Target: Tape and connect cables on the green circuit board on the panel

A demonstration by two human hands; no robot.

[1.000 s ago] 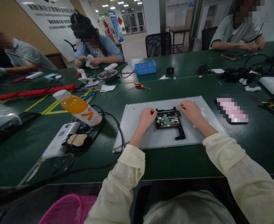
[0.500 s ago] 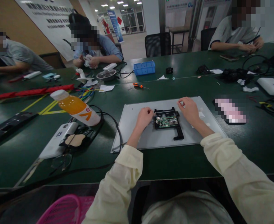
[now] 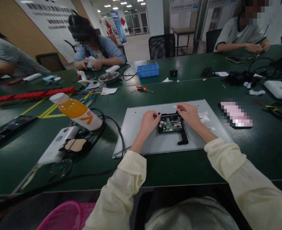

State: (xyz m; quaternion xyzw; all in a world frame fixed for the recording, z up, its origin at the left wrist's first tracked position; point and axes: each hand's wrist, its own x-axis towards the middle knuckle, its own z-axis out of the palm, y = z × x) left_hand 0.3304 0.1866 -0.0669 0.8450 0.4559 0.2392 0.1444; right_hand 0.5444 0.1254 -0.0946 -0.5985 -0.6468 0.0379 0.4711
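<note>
A grey metal panel (image 3: 143, 140) lies flat on the green table in front of me. On it sits a black plastic frame (image 3: 183, 138) holding a small green circuit board (image 3: 171, 124). My left hand (image 3: 148, 121) is curled, its fingertips pressed on the frame's left top corner. My right hand (image 3: 188, 114) rests over the frame's right top corner and pinches a small white strip (image 3: 176, 106) between its fingers. White scraps of tape (image 3: 204, 117) lie on the panel to the right.
An orange drink bottle (image 3: 76, 111) lies tilted at left over black cables (image 3: 118, 131) and a white device (image 3: 57, 145). An orange-handled screwdriver (image 3: 141, 88) and a blue tray (image 3: 148, 70) sit beyond the panel. Other people work at the far side. A pink basket (image 3: 64, 217) is below the table edge.
My right hand has moved left along the frame's top edge and now pinches a white strip. My left hand has shifted slightly toward the frame's corner.
</note>
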